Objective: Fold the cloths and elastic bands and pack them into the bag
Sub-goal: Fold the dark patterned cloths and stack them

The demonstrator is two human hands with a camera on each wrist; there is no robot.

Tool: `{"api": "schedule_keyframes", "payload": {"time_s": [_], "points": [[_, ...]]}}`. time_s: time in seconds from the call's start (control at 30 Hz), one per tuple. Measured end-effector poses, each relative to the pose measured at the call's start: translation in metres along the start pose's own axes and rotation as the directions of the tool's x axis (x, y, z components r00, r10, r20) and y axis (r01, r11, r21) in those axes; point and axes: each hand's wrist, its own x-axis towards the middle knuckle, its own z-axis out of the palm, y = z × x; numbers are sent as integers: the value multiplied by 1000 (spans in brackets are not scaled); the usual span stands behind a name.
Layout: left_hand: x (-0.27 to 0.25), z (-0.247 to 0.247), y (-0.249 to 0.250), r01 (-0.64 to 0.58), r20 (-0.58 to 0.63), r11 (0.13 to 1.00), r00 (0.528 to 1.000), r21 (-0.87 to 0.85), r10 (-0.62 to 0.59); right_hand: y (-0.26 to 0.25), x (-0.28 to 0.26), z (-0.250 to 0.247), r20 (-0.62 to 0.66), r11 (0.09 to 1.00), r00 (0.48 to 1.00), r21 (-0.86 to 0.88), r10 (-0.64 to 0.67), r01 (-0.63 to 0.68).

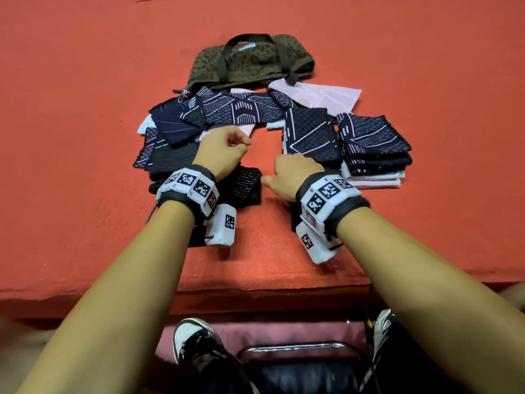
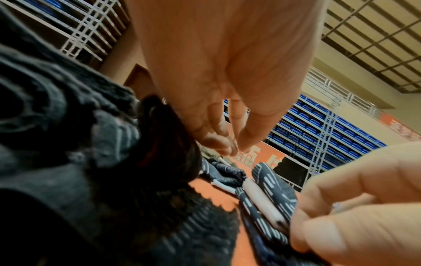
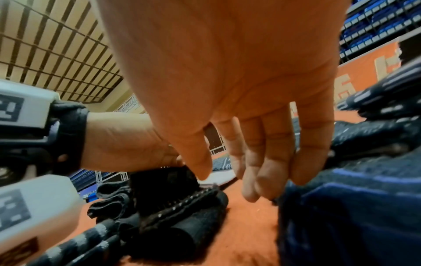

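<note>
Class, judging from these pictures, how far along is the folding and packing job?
Done: a neat stack of folded cloths sits on the right. In hand: nothing; the left hand and right hand hover over the table, holding nothing. Left: the loose pile on the left needs folding, and nothing visibly lies in the bag.

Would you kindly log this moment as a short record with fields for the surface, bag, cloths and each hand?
surface: orange table
bag: olive leopard-print bag, far side, lying flat
folded stack: neat pile of cloths, to the right
unfolded cloths: loose heap, to the left
left hand: over the heap, fingers loosely curled, holding nothing visible
right hand: fingers reaching down at a dark cloth; grip unclear
</note>
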Motion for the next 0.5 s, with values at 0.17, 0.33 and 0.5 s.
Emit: {"api": "schedule_keyframes", "payload": {"time_s": [0.17,0.33,0.5], "points": [[-7,-19,-9,20,-116,999,993,50,-14,-12,12,7,-27,999,1000,49,10,-9],[-8,-20,-23,44,119,966,990,256,-77,-19,22,10,32,995,999,95,-22,19],[-11,-20,-23,0,130,928,990,373,-52,-27,28,20,79,996,996,82,-48,41]]}}
